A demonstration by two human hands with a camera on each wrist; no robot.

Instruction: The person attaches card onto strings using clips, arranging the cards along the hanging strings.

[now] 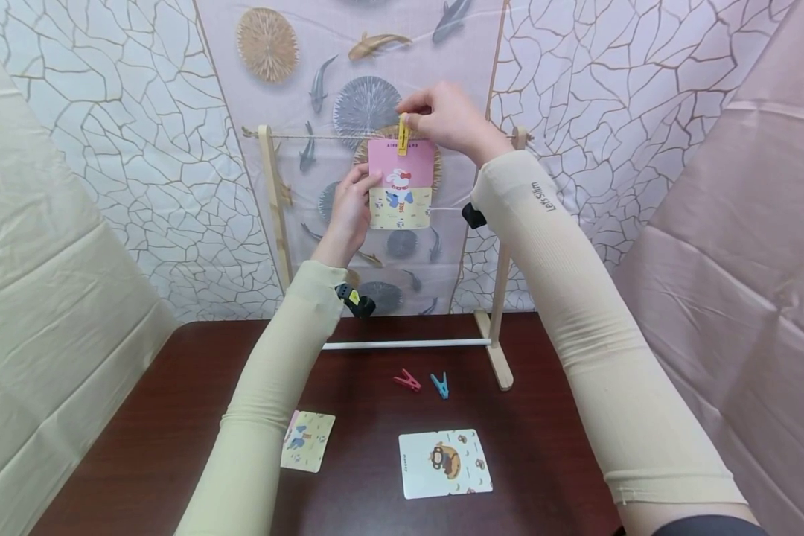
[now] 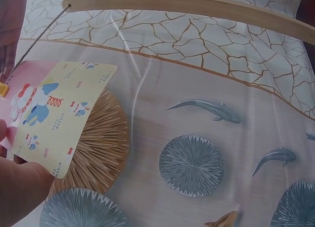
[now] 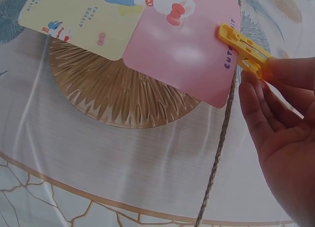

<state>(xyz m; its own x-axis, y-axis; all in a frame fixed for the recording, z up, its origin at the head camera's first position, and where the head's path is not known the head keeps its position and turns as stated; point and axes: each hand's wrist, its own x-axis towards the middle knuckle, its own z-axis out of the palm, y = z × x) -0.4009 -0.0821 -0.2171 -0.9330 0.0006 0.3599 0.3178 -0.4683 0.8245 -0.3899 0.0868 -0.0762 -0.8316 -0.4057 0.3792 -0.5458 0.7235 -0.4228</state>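
A pink and yellow rabbit card [image 1: 400,205] hangs upright at the rope [image 1: 328,137], its top edge against it. My left hand [image 1: 353,208] pinches the card's left edge, thumb on the front. Above, my right hand [image 1: 450,123] pinches the handle end of a yellow clothespin [image 1: 403,135]. In the right wrist view the clothespin's [image 3: 243,45] tip lies over the card's top edge, beside the lettering. The left wrist view shows the card [image 2: 59,109] with my left thumb [image 2: 24,187] at its lower corner.
The rope runs between two posts of a wooden stand [image 1: 499,298] with a white lower bar [image 1: 415,344]. On the dark table [image 1: 362,476] lie a red clothespin [image 1: 407,380], a blue clothespin [image 1: 440,385], a monkey card [image 1: 445,463] and another rabbit card [image 1: 311,443], partly behind my left sleeve.
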